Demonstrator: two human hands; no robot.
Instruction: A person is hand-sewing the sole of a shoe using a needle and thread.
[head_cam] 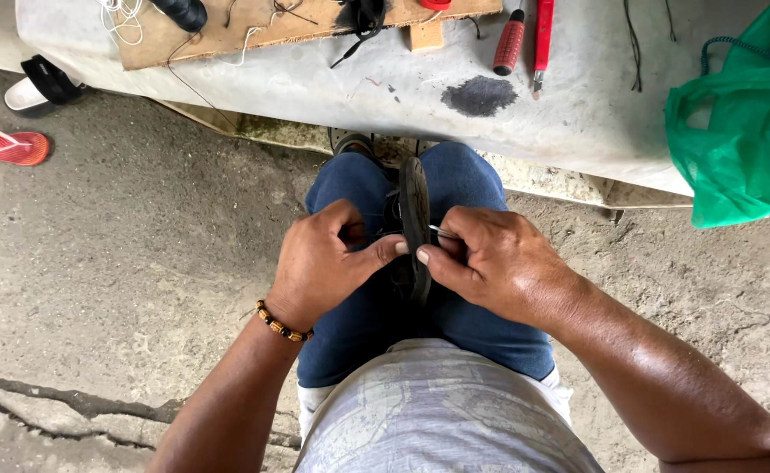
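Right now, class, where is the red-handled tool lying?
In the head view the red-handled tool lies on the pale work table at top centre-right, beside a red knife-like tool, just above a dark stain.

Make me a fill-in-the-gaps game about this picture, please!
1. Both hands pinch a dark sandal that stands on edge between the person's ____.
2. The beaded bracelet is on the ____ wrist.
3. The right hand holds a thin ____ needle against the sandal.
4. The plastic bag on the bench is ____.

Missing words: knees; left; metal; green
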